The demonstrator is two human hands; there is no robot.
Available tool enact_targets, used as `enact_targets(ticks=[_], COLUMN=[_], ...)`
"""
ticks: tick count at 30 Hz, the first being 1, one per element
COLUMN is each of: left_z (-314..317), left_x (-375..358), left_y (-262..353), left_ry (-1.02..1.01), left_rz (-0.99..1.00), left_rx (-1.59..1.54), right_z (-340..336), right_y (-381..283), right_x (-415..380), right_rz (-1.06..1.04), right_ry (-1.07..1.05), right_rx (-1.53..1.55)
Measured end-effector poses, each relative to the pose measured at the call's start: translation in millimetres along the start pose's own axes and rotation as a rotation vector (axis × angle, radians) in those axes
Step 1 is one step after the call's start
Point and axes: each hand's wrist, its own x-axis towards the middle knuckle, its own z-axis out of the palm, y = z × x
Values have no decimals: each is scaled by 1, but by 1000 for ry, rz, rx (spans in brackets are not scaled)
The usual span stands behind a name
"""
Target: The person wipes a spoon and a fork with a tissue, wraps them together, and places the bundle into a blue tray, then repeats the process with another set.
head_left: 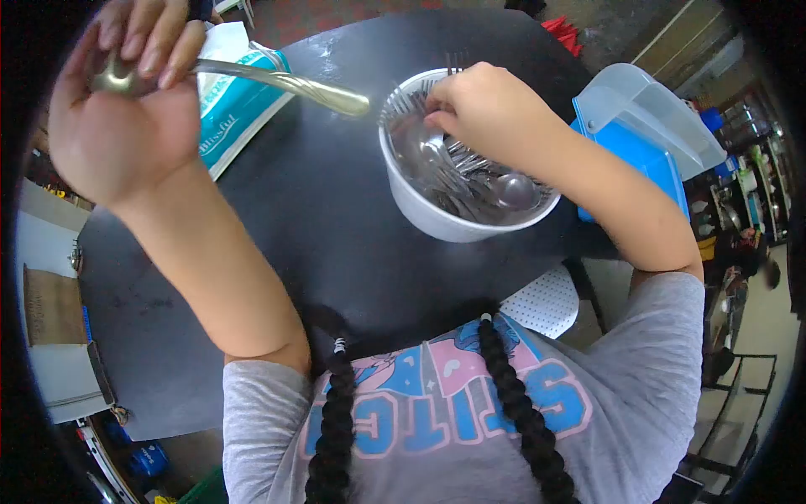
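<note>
Raised at the upper left, my left hand (126,134) is closed around a metal spoon (323,91). The spoon's bowl lies against the palm, partly covered by the fingers, and its patterned handle points right. My right hand (474,101) reaches over the rim of a white round tub (437,223), fingers pinched among the cutlery. What exactly they grip is hidden. Inside the tub lie many metal forks and spoons, with a spoon bowl (514,191) at its right side. Blurred fork tines (405,102) show just left of the right fingers.
A teal and white packet (239,113) marked "Blissful" lies behind the left wrist on the dark table (285,227). Right of the tub are a blue container (672,160) and a clear plastic lid (651,113). A white dotted seat (546,302) shows below the table edge.
</note>
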Motion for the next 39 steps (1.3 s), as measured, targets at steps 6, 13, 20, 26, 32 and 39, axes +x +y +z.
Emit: enact_targets(ticks=[6,13,20,26,32,39], left_z=[22,14,12,15,-24,-57], left_x=[6,20,22,-22,-68,-111], left_y=[-25,-66,-116,-111,-72,-64], left_ry=[-9,16,172,351,639,772], left_rz=[64,31,-5,-169,-312,-240], left_rx=[-73,-175,-151,-38,42,-10], right_z=[-12,-88,-78,43,69,40], right_y=[22,20,-20,-139,-195,-171], right_x=[-12,-81,-187,-141,-145,-77], right_rz=[100,-30,-211,110,67,37], right_ry=[188,1180,1359,517,-678,185], right_rx=[297,293,733,2043,2427,1390])
